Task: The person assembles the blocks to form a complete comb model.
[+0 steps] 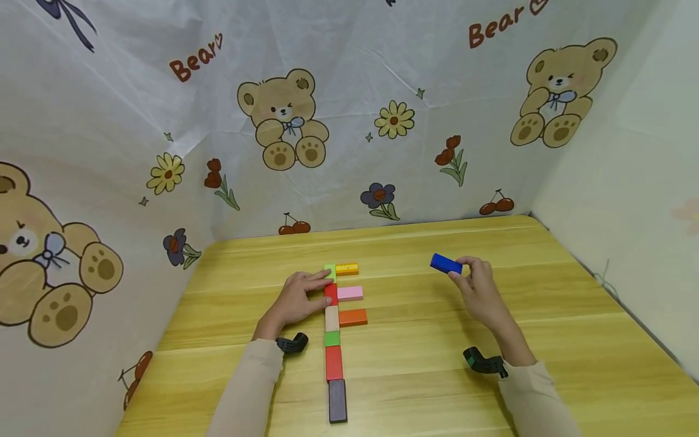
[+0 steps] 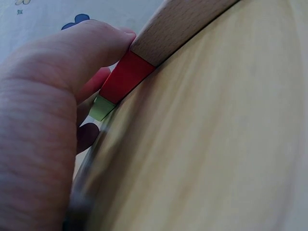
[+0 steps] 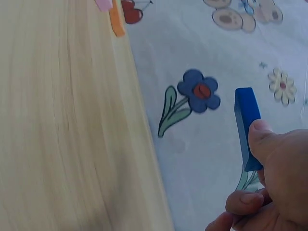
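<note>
My right hand (image 1: 483, 297) pinches a blue block (image 1: 446, 264) by one end, thumb on one face, and holds it above the table; the right wrist view shows the blue block (image 3: 248, 130) in front of the patterned cloth. My left hand (image 1: 297, 297) rests at the far end of a row of blocks. Its fingertips touch the far green block (image 1: 330, 271) and its thumb lies against the red block (image 1: 332, 294). Nearer in the row come a plain wood block (image 1: 332, 318), a small green block (image 1: 332, 338), another red block (image 1: 334, 363) and a dark block (image 1: 337, 400).
Right of the row, a yellow block (image 1: 347, 269), a pink block (image 1: 351, 294) and an orange block (image 1: 353, 317) jut out sideways, side by side with gaps between. A bear-patterned cloth (image 1: 349, 164) hangs along the back of the wooden table (image 1: 415, 376).
</note>
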Demonstrator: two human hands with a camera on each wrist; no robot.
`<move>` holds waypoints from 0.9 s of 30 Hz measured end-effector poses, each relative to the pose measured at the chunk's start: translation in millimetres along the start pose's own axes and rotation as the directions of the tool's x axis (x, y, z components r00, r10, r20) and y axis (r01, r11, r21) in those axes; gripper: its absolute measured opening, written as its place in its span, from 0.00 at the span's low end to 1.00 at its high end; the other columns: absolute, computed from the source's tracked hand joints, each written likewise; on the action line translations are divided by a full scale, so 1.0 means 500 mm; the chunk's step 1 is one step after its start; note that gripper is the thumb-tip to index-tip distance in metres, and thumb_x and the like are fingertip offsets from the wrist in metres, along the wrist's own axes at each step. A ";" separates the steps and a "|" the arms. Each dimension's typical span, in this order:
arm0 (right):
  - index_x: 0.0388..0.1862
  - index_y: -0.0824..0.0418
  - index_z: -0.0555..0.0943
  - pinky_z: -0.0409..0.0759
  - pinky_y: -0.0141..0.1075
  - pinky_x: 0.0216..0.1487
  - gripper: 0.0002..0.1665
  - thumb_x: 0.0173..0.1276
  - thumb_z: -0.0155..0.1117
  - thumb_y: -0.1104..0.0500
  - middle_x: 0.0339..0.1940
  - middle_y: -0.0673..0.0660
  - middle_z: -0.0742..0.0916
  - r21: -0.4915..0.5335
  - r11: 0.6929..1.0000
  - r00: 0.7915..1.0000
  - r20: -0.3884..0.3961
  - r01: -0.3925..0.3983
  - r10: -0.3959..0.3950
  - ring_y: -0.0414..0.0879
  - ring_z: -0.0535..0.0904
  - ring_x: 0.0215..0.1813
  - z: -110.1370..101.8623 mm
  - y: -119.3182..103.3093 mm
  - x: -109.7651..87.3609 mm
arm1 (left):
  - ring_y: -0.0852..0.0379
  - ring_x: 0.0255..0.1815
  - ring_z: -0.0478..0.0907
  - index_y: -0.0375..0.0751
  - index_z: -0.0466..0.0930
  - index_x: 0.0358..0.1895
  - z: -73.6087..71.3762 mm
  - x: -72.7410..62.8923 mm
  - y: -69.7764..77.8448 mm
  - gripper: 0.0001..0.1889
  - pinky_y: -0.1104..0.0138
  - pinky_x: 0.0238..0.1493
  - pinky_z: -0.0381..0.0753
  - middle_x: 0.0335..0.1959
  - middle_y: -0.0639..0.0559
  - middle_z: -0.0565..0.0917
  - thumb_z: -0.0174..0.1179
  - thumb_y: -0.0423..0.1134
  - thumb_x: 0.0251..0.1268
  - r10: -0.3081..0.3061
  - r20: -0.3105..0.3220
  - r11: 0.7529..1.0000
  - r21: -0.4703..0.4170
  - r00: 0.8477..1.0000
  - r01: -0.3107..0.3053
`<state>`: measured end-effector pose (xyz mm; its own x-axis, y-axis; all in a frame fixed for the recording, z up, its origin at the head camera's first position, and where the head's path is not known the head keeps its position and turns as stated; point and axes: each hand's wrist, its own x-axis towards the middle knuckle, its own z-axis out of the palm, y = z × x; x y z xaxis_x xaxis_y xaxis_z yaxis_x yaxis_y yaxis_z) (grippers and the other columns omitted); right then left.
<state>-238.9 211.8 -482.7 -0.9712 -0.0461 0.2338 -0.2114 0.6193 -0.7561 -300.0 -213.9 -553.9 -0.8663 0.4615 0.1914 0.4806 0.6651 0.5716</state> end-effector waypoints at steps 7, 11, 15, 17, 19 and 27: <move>0.64 0.72 0.64 0.63 0.32 0.29 0.23 0.81 0.49 0.56 0.47 0.66 0.64 0.014 0.999 0.999 0.015 0.044 -0.044 0.48 0.62 0.33 0.024 -0.053 -0.014 | 0.56 0.65 0.67 0.59 0.77 0.68 -0.001 0.000 0.002 0.28 0.49 0.75 0.54 0.75 0.65 0.69 0.65 0.57 0.65 -0.008 0.004 1.000 0.000 1.000 0.008; 0.61 0.71 0.65 0.63 0.31 0.30 0.20 0.80 0.52 0.60 0.44 0.64 0.65 0.062 0.994 0.996 0.031 0.085 -0.087 0.47 0.62 0.31 0.045 -0.078 -0.023 | 0.56 0.66 0.67 0.59 0.77 0.68 -0.002 0.000 0.001 0.28 0.49 0.76 0.51 0.75 0.65 0.68 0.65 0.57 0.65 -0.007 0.005 1.000 0.004 1.000 0.007; 0.60 0.69 0.66 0.63 0.30 0.30 0.17 0.79 0.54 0.61 0.44 0.64 0.66 0.105 0.990 0.993 0.055 0.098 -0.104 0.46 0.62 0.31 0.073 -0.094 -0.034 | 0.55 0.67 0.67 0.59 0.77 0.68 -0.002 0.001 0.001 0.28 0.48 0.77 0.50 0.75 0.64 0.69 0.65 0.57 0.65 0.001 -0.001 1.000 0.006 1.000 -0.001; 0.60 0.68 0.67 0.63 0.30 0.31 0.17 0.78 0.54 0.62 0.44 0.64 0.67 0.125 0.987 0.992 0.072 0.097 -0.107 0.46 0.61 0.32 0.087 -0.100 -0.040 | 0.54 0.67 0.68 0.58 0.77 0.68 -0.002 0.001 0.000 0.28 0.47 0.77 0.50 0.75 0.64 0.69 0.65 0.57 0.65 0.007 -0.005 1.000 0.001 1.000 -0.007; 0.59 0.67 0.67 0.63 0.30 0.31 0.16 0.78 0.55 0.61 0.43 0.63 0.67 0.139 0.985 0.989 0.092 0.101 -0.115 0.45 0.61 0.32 0.103 -0.103 -0.047 | 0.54 0.66 0.68 0.58 0.77 0.68 -0.002 0.001 0.001 0.28 0.47 0.77 0.50 0.75 0.63 0.69 0.65 0.56 0.65 0.008 -0.006 1.000 -0.004 1.000 -0.008; 0.57 0.65 0.70 0.63 0.29 0.30 0.14 0.77 0.56 0.63 0.40 0.61 0.68 0.216 0.974 0.973 0.201 0.071 -0.116 0.41 0.62 0.31 0.162 -0.121 -0.081 | 0.54 0.66 0.68 0.58 0.77 0.68 -0.004 0.001 0.003 0.28 0.46 0.76 0.52 0.75 0.62 0.69 0.65 0.57 0.66 0.010 -0.006 1.000 0.007 1.000 -0.010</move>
<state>-195.8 112.7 -495.7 -0.9423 -0.2740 0.1923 -0.2989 0.4305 -0.8516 -300.0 -213.9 -551.5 -0.8620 0.4651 0.2017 0.4905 0.6645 0.5638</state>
